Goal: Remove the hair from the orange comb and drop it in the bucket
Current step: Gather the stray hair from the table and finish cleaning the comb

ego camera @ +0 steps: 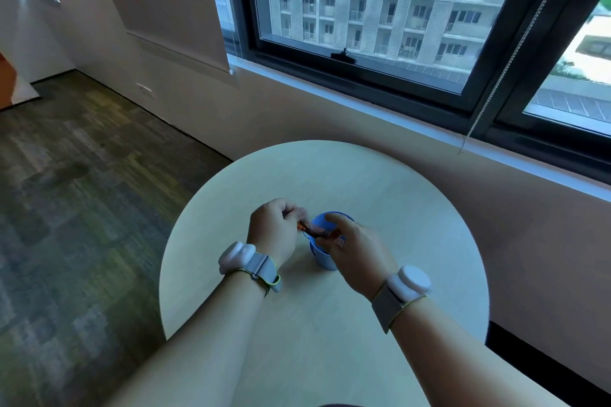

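A small blue bucket (320, 256) stands upright near the middle of the round table (380, 195). Above its mouth I hold the orange comb (319, 232), which lies slanted from upper left to lower right. My right hand (355, 253) grips the comb's lower right end, covering part of the bucket's rim. My left hand (276, 230) is curled at the comb's upper left end, its fingertips pinching at the teeth where dark hair (305, 224) clings. Whether hair lies inside the bucket cannot be seen.
The pale round table stands close to a wall with a large window (380, 26) and sill behind it. A blind cord (489, 92) hangs at the right. Carpeted floor (82, 192) spreads to the left. Both my wrists carry white strapped devices.
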Tool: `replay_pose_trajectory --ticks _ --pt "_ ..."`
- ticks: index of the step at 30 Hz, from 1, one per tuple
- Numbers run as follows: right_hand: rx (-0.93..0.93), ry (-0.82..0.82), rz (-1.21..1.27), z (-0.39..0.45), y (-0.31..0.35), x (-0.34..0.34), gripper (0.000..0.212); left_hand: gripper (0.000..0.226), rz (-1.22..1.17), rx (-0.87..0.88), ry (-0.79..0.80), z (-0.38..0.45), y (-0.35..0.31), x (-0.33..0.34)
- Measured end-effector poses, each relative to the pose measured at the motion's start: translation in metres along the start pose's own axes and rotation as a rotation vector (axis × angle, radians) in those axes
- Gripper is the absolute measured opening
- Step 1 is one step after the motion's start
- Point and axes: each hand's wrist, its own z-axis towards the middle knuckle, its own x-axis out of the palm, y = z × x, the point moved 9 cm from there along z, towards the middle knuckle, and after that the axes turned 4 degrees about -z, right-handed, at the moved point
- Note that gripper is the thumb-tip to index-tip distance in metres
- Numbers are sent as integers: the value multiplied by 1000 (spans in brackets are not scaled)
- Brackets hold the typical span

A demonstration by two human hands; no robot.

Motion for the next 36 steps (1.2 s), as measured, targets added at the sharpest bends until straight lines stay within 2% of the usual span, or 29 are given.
replay_pose_trajectory --ticks 5,9,11,13,15,18,19,22,24,27,31,36 --pt "-62 -44 24 -2 2 -9 47 18 -182 -151 -16 2 22 0" --pt "-95 -100 48 -6 2 -12 39 20 -348 -279 -93 -2 32 -2" --pt "-61 -89 57 -6 -4 -10 42 19 -410 -283 -128 -1 34 -7" --pt "-4 -69 56 -6 -12 -8 45 16 -261 -158 -91 4 23 -10" --pt "19 -63 38 -5 -15 -9 46 8 -111 39 8 4 2 -3" --pt "42 -48 33 -3 -18 -11 47 28 109 367 252 -7 -25 22" --pt "40 -45 30 -3 -20 -12 48 29 208 438 318 -12 -27 31" --pt "40 -12 16 -1 -24 -13 48 32 346 485 437 -18 -21 40" --pt "49 35 24 0 -24 -11 45 24 315 511 402 -19 -23 35" --pt "45 74 71 2 -23 -9 27 18 242 584 322 -21 -32 29" --pt "-26 88 205 -1 -14 -7 9 10 148 541 259 -23 -34 23" --pt "-54 27 223 -3 -8 -7 6 11 186 497 89 -26 -33 16"
